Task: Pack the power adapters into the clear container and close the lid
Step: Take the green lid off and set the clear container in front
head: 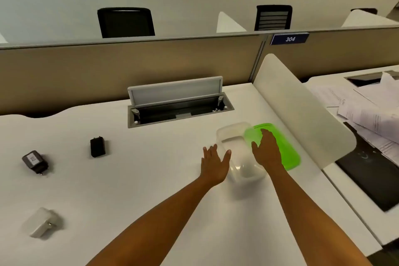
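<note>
A clear container (234, 136) sits on the white desk, right of centre, with nothing visible inside. A green lid (287, 153) lies tilted across its right rim. My right hand (266, 150) rests flat on the lid, fingers spread. My left hand (214, 163) is open at the container's left wall, touching or nearly touching it. Three power adapters lie far to the left: a small black adapter (97, 147), a black adapter with a white label (34, 161), and a white adapter (41, 221) near the front edge.
An open cable hatch (179, 103) is set into the desk behind the container. A white curved divider (302, 112) stands just right of the lid. Beyond it lie papers (367, 112) on the neighbouring desk. A tan partition runs along the back.
</note>
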The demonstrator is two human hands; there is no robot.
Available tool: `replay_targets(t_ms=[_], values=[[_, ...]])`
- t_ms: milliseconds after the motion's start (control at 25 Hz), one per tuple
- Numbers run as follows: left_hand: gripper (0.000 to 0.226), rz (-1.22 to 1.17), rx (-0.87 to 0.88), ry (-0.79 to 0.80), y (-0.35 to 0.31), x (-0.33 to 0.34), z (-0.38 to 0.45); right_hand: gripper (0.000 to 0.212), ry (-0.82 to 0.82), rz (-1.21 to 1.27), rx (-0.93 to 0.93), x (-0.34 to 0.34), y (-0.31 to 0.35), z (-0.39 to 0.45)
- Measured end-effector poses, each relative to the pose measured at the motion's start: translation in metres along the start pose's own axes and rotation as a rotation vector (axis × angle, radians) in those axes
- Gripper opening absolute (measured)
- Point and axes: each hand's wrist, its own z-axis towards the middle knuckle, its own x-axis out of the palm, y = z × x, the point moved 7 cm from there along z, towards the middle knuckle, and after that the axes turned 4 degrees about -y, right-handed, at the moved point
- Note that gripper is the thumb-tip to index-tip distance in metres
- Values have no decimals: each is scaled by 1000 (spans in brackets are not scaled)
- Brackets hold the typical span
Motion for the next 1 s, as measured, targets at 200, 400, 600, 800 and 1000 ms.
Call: replay_targets(t_ms=[200, 400, 600, 800, 1000], values=[[79, -180, -131, 195, -12, 27, -12, 50, 175, 21, 126, 2, -22, 6], [76, -303, -209, 229, -18, 19, -14, 34, 131, -4, 116, -5, -17, 8], [73, -358, -240, 163, 3, -4, -26, 28, 48, 100, 97, -7, 14, -6], [69, -396, -241, 14, 54, -50, -49, 23, 74, 226, 98, 10, 64, -48], [78, -494, -261, -184, 115, -114, -77, 25, 210, 326, 25, 43, 135, -95]])
